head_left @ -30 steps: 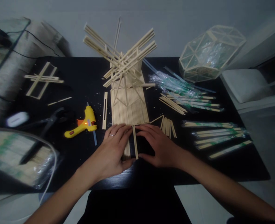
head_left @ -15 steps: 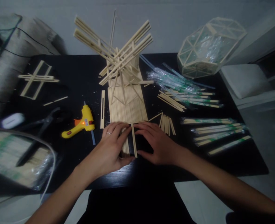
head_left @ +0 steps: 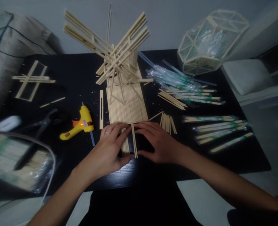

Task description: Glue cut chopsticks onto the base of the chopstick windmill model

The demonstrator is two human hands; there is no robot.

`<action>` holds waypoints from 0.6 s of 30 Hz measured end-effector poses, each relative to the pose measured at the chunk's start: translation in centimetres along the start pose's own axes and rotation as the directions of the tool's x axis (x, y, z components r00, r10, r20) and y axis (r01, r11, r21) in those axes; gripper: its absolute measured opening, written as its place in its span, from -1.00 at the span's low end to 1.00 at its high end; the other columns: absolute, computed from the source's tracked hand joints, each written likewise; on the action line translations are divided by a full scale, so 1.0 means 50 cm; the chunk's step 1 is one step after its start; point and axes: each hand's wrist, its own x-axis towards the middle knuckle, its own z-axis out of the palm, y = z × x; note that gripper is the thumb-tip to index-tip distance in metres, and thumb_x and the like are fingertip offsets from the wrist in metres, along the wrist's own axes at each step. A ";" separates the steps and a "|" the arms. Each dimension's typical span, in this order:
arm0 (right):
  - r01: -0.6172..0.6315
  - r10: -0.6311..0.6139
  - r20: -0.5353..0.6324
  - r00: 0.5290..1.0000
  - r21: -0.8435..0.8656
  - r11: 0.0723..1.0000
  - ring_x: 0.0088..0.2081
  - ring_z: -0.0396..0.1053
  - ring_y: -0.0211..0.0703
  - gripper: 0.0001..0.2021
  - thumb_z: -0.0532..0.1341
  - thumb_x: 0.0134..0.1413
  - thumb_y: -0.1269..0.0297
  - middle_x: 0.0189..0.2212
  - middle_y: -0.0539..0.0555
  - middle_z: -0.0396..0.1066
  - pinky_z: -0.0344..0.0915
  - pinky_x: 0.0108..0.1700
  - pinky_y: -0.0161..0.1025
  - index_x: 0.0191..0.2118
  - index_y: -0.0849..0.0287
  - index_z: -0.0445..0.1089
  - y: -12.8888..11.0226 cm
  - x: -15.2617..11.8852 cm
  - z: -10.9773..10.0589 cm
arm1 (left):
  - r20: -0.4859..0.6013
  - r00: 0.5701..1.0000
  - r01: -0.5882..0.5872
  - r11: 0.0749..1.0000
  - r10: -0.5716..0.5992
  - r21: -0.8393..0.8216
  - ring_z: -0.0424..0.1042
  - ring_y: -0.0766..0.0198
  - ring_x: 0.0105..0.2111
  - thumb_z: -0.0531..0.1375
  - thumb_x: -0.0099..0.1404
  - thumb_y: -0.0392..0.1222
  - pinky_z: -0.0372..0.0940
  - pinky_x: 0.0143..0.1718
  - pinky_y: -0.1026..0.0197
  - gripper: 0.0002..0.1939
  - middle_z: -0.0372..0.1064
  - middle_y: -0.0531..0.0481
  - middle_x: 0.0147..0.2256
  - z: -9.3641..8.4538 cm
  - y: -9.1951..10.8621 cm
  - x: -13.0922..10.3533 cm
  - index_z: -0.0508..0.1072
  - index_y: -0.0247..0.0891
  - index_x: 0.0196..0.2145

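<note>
A narrow pair of bamboo chopsticks (head_left: 134,142) lies side by side on the table, pointing towards me. My left hand (head_left: 110,142) grips it from the left, fingertips at the far end and thumb at the near end. From the right, my right hand (head_left: 159,142) presses on it in the same way, fingers bent. Under my left hand is a wider strip of joined chopsticks (head_left: 125,147), partly covered. Just beyond my fingers stands a windmill-like chopstick model (head_left: 127,110) with a flat slatted base and crossed blades.
On the left lie a yellow glue gun (head_left: 83,124) with its light on, pliers (head_left: 46,125) and a crossed stick frame (head_left: 32,80). To the right are short cut sticks (head_left: 167,122), wrapped chopsticks (head_left: 220,128) and plastic wrappers (head_left: 174,77). A faceted stick frame (head_left: 211,42) stands at the back right.
The view has shifted slightly, so most things appear a little further left and higher. Both hands keep their places at the pair of chopsticks.
</note>
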 end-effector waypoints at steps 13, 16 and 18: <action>-0.011 0.011 0.003 1.000 -0.012 1.000 0.36 0.25 0.21 -0.50 0.36 0.21 0.16 0.29 0.35 0.35 0.23 0.37 0.24 0.19 0.26 0.37 -0.006 0.002 0.001 | -0.019 1.000 -0.010 1.000 0.010 -0.013 0.21 -0.28 0.30 0.38 0.28 -0.02 0.17 0.30 -0.35 -0.21 0.28 -0.33 0.26 0.001 0.000 0.003 0.28 -0.30 0.38; -0.007 0.007 0.009 1.000 -0.014 1.000 0.36 0.24 0.21 -0.49 0.36 0.21 0.15 0.29 0.36 0.35 0.22 0.37 0.25 0.19 0.26 0.37 -0.005 0.002 0.001 | -0.017 1.000 -0.017 1.000 0.017 -0.006 0.21 -0.27 0.30 0.37 0.30 -0.02 0.17 0.30 -0.34 -0.22 0.27 -0.34 0.26 0.001 0.000 0.004 0.28 -0.32 0.37; -0.002 0.002 0.012 1.000 -0.021 1.000 0.36 0.25 0.22 -0.49 0.36 0.20 0.14 0.29 0.36 0.36 0.22 0.37 0.24 0.18 0.27 0.37 -0.005 0.002 0.001 | -0.006 1.000 -0.016 1.000 0.016 0.009 0.21 -0.25 0.30 0.36 0.31 -0.01 0.16 0.31 -0.33 -0.23 0.26 -0.35 0.27 0.000 0.000 0.004 0.28 -0.34 0.36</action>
